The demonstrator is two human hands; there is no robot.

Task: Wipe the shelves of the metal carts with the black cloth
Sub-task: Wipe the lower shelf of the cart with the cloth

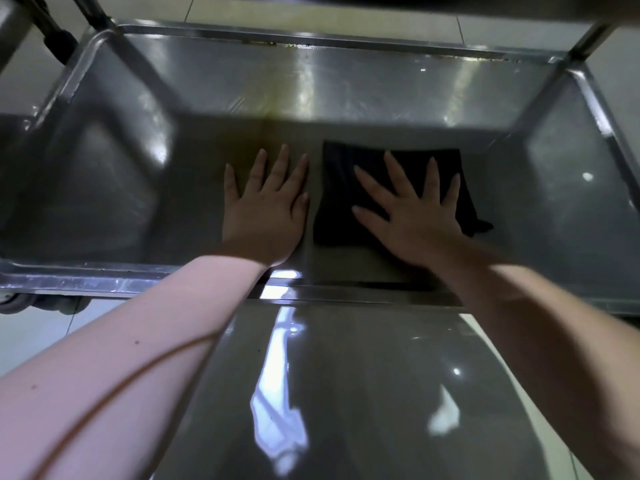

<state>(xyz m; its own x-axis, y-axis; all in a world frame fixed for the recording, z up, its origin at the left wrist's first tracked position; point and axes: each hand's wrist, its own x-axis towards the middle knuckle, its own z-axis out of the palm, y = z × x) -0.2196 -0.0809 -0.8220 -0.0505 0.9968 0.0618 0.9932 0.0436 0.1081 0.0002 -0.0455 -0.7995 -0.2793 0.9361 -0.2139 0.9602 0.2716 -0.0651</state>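
At the far left, below the near-left corner of the cart, a caster wheel [14,304] shows against the pale tiled floor [41,334]. The metal cart shelf [346,81] is a shallow steel tray with raised walls, and its left half lies bare. A yellowish-brown stain [273,102] runs from the far edge toward the middle. Just on the near side of the stain, the left hand [266,213] rests palm down on bare steel at the shelf's middle. Its fingers [281,168] are straight, spread and released, holding nothing.

Just beside that hand to the right, across a narrow strip of steel, lies the black cloth [337,178]. It is folded into a rough rectangle and lies flat on the shelf, its long axis running left to right, with a loose tail poking out at its near-right corner. The right hand [412,220] presses flat on the cloth, fingers [398,174] straight and fanned toward the far edge, not curled round the fabric.

The cloth therefore lies directly under the right hand, which looks like the working one, while the left looks like a brace. The stain lies to the left of the cloth and nearer the far edge, so I judge the coming stroke should go leftward, and the left hand stands in that path. The shelf's right part is bare up to its right wall. Nearer the camera, a glossy grey surface [346,393], likely another shelf, fills the foreground
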